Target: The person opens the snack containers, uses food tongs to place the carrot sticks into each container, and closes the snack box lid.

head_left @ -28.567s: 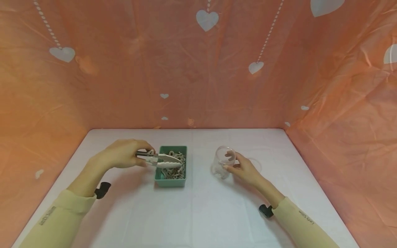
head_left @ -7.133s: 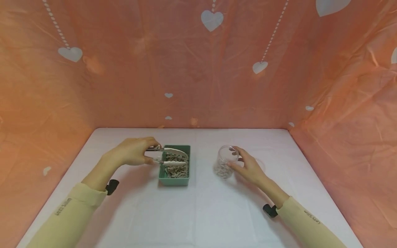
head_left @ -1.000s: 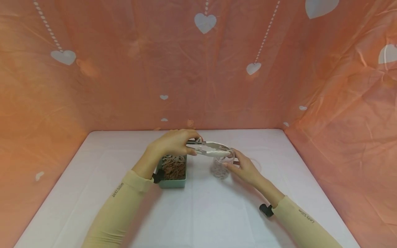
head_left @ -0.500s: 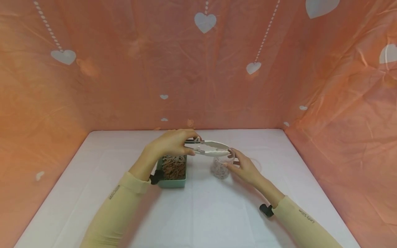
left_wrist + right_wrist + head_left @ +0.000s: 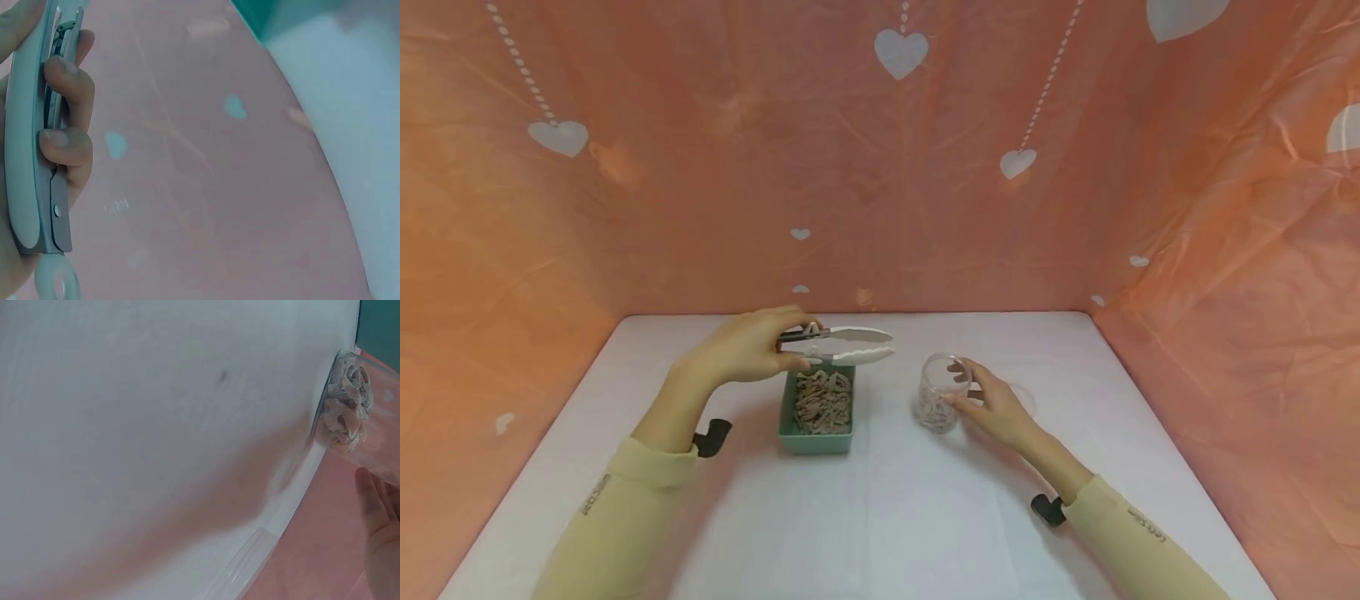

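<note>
My left hand (image 5: 745, 346) grips a pair of metal tongs (image 5: 859, 357) with pale scalloped tips. The tips stand apart with nothing between them, over the far end of a green rectangular box (image 5: 816, 445). Greyish-brown curled strips (image 5: 823, 406) lie in that box. In the left wrist view, fingers wrap the tongs' handle (image 5: 25, 144), which ends in a ring. With curled fingers and thumb, my right hand (image 5: 1000, 410) holds an upright clear jar (image 5: 929, 387) on the table. Similar strips (image 5: 344, 403) fill the jar's lower part, as the right wrist view shows.
A clear round lid (image 5: 1024, 402) lies on the white table (image 5: 910, 517) behind my right hand, its edge also showing in the right wrist view. Orange sheeting with white hearts (image 5: 901, 54) walls the table at the back and both sides.
My left hand has swung the tongs left from the jar's mouth to the box; the strips seen between their tips are gone. Since the oldest frame the jar has gained strips. My right hand stays.
</note>
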A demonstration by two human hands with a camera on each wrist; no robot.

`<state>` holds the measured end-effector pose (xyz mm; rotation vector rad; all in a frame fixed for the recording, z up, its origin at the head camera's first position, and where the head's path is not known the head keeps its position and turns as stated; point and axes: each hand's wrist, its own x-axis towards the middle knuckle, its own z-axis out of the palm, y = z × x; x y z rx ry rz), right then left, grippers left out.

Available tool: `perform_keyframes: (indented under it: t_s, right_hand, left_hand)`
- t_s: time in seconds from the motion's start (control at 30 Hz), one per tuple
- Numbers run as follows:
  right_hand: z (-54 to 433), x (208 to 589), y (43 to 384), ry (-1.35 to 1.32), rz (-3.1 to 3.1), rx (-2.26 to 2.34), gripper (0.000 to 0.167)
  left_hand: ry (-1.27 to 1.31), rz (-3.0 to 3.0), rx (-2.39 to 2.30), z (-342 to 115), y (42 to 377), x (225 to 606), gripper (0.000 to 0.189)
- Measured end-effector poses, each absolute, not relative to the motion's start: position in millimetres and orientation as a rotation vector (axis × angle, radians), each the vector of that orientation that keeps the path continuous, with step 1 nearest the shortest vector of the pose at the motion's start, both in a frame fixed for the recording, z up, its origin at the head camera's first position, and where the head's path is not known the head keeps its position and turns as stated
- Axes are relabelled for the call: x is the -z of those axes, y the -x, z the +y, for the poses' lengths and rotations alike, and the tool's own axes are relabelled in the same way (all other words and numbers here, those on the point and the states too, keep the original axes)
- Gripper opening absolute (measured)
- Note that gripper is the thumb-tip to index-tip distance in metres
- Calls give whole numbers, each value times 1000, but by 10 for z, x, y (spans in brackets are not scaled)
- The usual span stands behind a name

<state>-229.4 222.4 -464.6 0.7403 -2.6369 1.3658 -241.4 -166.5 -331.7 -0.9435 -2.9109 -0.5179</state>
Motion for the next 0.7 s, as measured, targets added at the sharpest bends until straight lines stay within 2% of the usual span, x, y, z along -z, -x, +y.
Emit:
perform_keyframes:
  t_s: [0.27, 0.7]
  right_hand:
    - [2188, 4644, 2297, -733, -2627, -1365, 59]
    - [2197, 4664, 2305, -747, -2619, -1358, 57]
  left_hand:
    - [828, -3007, 379, -2031, 2332, 3392, 47]
    - [857, -3094, 234, -2128, 2263, 3522, 69]
